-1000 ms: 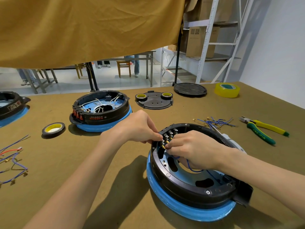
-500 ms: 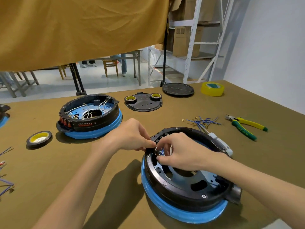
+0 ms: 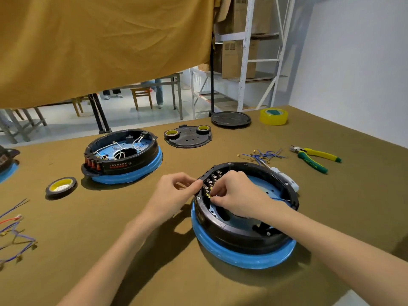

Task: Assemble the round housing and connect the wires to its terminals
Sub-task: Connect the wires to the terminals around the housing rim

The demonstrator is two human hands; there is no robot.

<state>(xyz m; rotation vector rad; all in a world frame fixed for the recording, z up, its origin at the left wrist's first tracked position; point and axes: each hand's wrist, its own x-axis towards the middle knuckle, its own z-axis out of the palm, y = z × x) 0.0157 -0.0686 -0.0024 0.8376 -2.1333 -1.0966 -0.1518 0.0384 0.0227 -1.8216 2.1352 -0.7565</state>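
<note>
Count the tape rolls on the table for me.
4: a black roll with yellow core at the left, two small rolls on the dark round plate, one yellow roll at the far right. Others may lie outside the view.

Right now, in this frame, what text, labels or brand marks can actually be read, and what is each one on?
None can be read for certain.
Green pliers: pale lettering along the handle, too small to read.
Far housing: red print on a dark label on its side wall, blurred.
Cardboard boxes on the shelf: dark printed marks, illegible.
Housing at the left edge: a label patch, blurred.
Near housing: no visible text.
</note>
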